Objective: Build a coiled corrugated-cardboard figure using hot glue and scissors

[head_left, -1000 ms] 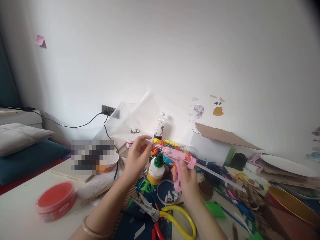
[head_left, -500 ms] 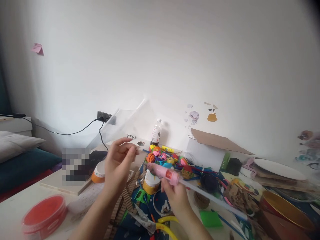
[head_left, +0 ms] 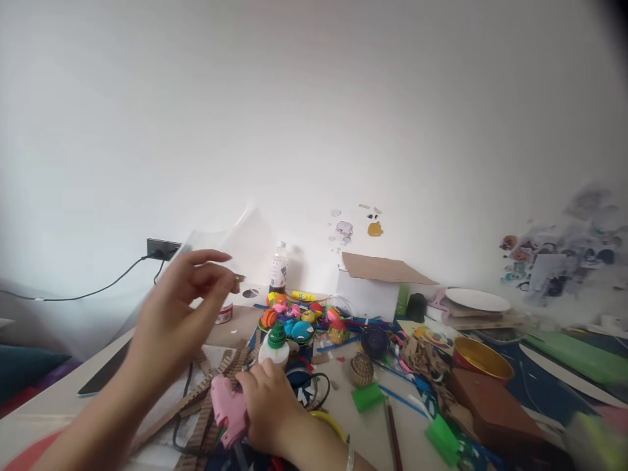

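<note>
My left hand [head_left: 179, 320] is raised over the left of the table, thumb and forefinger pinched together. Something small and brownish shows at the fingertips, too small to name. Lower down, my right hand [head_left: 275, 409] grips a pink hot glue gun [head_left: 228, 405], which is low over corrugated cardboard strips [head_left: 199, 425]. Just behind that hand stands a white glue bottle [head_left: 273, 353] with a green cap. Colourful striped paper balls [head_left: 303, 331] lie in a cluster beyond it.
A drink bottle [head_left: 279, 268] and a white box [head_left: 367, 294] with a cardboard flap stand by the wall. On the right are a brown coiled cone [head_left: 362, 369], green pieces [head_left: 369, 397], a pencil [head_left: 394, 435], a reddish-brown box [head_left: 490, 409] and a gold-lined bowl [head_left: 483, 358].
The view has swung to the right. My right hand has brought the glue gun down and to the left, turning it from lying sideways to more upright. My left hand stays pinched.
</note>
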Available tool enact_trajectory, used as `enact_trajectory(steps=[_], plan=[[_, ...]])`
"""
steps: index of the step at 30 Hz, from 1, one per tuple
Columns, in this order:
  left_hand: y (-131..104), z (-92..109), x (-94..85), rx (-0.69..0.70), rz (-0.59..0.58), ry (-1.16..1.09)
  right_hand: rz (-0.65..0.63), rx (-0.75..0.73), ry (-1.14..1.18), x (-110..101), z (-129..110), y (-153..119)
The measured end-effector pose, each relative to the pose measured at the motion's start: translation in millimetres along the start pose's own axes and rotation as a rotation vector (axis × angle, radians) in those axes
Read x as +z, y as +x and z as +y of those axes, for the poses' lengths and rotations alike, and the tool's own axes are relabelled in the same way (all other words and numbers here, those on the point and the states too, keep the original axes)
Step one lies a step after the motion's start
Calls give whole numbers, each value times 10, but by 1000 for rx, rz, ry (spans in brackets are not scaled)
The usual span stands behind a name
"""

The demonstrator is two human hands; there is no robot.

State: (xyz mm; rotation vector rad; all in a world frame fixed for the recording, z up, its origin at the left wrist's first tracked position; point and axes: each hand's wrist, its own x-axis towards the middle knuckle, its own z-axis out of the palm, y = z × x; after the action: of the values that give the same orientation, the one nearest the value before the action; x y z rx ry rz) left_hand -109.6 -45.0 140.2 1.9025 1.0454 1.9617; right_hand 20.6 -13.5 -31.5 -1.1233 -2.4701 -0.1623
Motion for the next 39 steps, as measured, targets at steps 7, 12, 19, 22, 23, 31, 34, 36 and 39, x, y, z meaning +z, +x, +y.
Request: enact_trajectory(steps=[7, 12, 19, 22, 23, 31, 34, 36, 39], plan=[[-172, -175, 733, 45, -441, 61, -58, -173, -3, -328, 66, -129], [-274, -282, 1336, 191, -734, 30, 206, -35, 104, -778, 520, -665], [-371, -506, 1978, 271, -956, 36, 661, 665, 390, -819, 1550, -1324], [-426, -549, 2116, 284, -1017, 75, 623, 735, 501, -714, 1705, -1340], [-440, -558, 2145, 290, -1038, 89, 596, 733, 538, -687, 1714, -1325], [-446, -584, 2224, 359, -1151, 234, 392, 735, 705, -622, 1611, -1291], [-447, -579, 2215, 395, -1187, 295, 337, 745, 706, -645, 1599, -1300], [-452, -580, 2206, 426, -1203, 337, 311, 739, 699, -660, 1592, -1299], [-464, -590, 2196, 470, -1210, 391, 287, 723, 684, -669, 1586, -1293]])
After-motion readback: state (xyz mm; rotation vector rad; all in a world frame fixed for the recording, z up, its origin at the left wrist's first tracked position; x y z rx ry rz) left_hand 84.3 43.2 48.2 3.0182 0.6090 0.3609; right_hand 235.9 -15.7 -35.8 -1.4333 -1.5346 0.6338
